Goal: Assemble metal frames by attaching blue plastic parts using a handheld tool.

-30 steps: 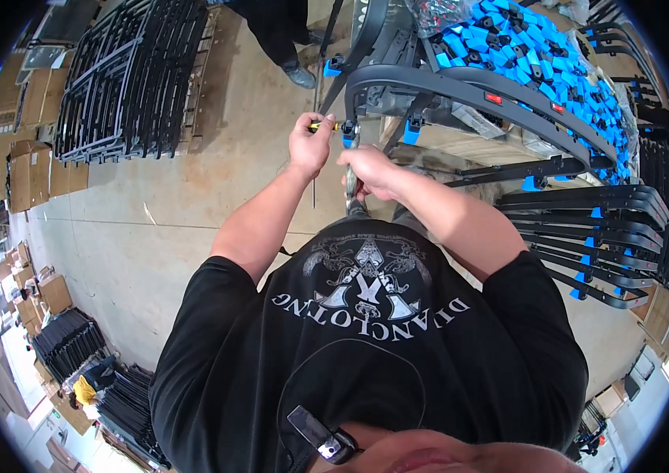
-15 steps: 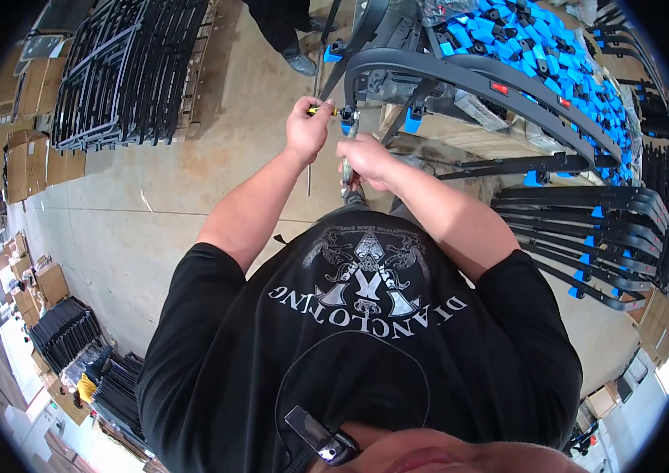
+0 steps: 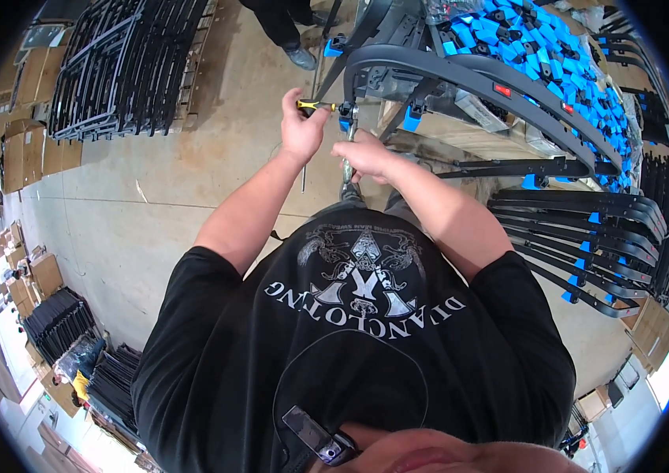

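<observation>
The left hand has its fingers gripping a yellow-and-black screwdriver, which points rightward from them to the lower end of a curved black bar. The right hand has its fingers curled round a metal tool; its upper end, just beyond them, meets that same bar end, where a blue cap sits between the two hands' fingers. Farther out, right of the right fingers, are heaped blue parts and stacked bars; well left of the left fingers stand black frames.
</observation>
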Motion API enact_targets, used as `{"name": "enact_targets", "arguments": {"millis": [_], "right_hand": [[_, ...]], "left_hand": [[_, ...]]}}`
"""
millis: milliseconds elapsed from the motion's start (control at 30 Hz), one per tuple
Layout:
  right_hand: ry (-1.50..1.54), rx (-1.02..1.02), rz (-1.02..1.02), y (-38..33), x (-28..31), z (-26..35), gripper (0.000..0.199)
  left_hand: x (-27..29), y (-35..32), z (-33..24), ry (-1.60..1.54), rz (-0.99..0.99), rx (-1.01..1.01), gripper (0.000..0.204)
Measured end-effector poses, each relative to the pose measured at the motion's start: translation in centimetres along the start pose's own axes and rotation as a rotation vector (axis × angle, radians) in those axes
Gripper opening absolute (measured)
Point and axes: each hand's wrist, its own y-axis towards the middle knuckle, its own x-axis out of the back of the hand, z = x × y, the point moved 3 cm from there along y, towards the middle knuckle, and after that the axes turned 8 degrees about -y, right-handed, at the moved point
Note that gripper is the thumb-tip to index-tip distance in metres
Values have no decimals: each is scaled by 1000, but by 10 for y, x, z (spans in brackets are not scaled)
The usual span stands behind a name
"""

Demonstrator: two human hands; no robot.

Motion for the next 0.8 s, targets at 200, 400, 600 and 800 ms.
{"name": "enact_targets", "arguments": {"millis": [200, 400, 600, 800], "right_hand": [[-43, 12, -32, 2, -3, 1, 46], [37, -17, 55, 4, -2, -1, 47], [94, -26, 69, 4, 2, -8, 31], [108, 32, -304, -4, 36, -60, 30]], "left_hand": [[8, -21, 23, 511, -46, 216, 68], [-7, 1, 52, 377, -83, 111, 38], [-4, -3, 53, 334, -44, 50, 27], [6, 5, 42, -273, 158, 259, 21]]}}
